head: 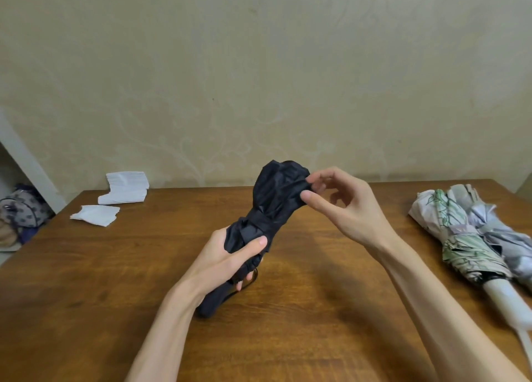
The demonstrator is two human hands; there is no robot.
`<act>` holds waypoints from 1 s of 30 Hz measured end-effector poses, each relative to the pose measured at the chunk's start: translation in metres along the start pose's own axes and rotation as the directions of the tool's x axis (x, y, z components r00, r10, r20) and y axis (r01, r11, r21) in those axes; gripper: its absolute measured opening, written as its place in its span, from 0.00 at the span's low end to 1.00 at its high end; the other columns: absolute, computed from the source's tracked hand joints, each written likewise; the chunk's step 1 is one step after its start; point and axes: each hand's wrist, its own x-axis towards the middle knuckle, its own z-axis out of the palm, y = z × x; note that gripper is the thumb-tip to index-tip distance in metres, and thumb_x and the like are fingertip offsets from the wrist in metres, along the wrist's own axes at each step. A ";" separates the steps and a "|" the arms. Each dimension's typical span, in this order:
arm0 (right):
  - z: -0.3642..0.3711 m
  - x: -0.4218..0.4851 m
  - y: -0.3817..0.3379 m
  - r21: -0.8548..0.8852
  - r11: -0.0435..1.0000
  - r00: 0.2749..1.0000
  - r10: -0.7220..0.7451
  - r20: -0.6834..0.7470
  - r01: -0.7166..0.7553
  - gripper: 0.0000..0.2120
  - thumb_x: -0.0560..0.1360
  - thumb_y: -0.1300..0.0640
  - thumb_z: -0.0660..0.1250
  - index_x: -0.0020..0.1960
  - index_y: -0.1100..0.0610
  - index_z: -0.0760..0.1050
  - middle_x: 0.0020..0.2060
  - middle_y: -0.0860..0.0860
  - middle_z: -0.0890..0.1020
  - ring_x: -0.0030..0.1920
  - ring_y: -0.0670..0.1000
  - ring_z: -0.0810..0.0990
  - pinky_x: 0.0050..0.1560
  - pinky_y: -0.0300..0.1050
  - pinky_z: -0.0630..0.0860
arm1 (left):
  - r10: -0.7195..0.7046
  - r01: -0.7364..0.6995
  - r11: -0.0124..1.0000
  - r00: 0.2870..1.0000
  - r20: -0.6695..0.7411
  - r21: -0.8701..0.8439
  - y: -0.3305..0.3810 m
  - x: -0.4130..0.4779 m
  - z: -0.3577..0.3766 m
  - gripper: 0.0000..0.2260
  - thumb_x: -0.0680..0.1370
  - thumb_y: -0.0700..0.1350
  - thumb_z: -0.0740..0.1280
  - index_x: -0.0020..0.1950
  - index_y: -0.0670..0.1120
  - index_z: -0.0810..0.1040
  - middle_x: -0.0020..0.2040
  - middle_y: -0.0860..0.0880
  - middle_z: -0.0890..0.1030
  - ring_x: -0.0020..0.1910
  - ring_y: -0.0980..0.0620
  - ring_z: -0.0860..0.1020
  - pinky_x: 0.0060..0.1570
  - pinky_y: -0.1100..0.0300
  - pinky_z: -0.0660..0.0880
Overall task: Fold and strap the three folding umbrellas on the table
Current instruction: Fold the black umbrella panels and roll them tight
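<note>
A black folding umbrella (pixel 273 203) is held up over the middle of the wooden table (pixel 316 295), tilted with its handle toward me. A black strap runs round its middle. My left hand (pixel 227 260) grips it near the lower end of the canopy, just above the handle. My right hand (pixel 342 203) pinches the bunched black fabric at the top end between thumb and fingertips. At the table's right edge lie two folded umbrellas side by side: a green leaf-patterned one (pixel 457 237) with a pale handle and a strap round it, and a grey one (pixel 506 243) partly cut off by the frame.
Stacks of white paper napkins (pixel 123 191) lie at the table's back left, with a smaller pile (pixel 95 214) in front. A dotted bag (pixel 23 211) sits beyond the left edge. A patterned wall stands right behind the table.
</note>
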 end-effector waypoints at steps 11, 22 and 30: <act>0.011 0.003 -0.004 0.044 0.999 0.982 0.032 -0.187 -0.024 0.06 0.80 0.52 0.76 0.45 0.49 0.82 0.50 0.53 0.80 0.50 0.49 0.80 0.54 0.50 0.77 | 0.044 -0.044 0.990 0.999 0.009 0.137 -0.002 0.004 0.011 0.13 0.80 0.49 0.75 0.52 0.42 0.76 0.35 0.47 0.79 0.32 0.47 0.78 0.29 0.55 0.74; 0.016 0.004 -0.007 -0.061 0.998 0.948 -0.039 -0.314 0.021 0.05 0.80 0.55 0.75 0.46 0.53 0.81 0.49 0.50 0.80 0.50 0.48 0.81 0.51 0.47 0.78 | 0.132 -0.088 0.958 0.980 -0.146 0.273 0.002 0.005 0.018 0.12 0.75 0.53 0.80 0.54 0.52 0.82 0.44 0.53 0.85 0.40 0.51 0.84 0.34 0.56 0.81; 0.009 0.005 -0.003 -0.010 0.995 0.942 0.091 -0.322 -0.100 0.08 0.81 0.46 0.73 0.48 0.50 0.81 0.52 0.48 0.81 0.53 0.42 0.81 0.53 0.38 0.76 | 0.148 -0.110 0.965 0.978 -0.150 0.240 -0.003 0.006 0.024 0.08 0.78 0.51 0.78 0.52 0.50 0.83 0.41 0.50 0.85 0.37 0.53 0.83 0.32 0.59 0.78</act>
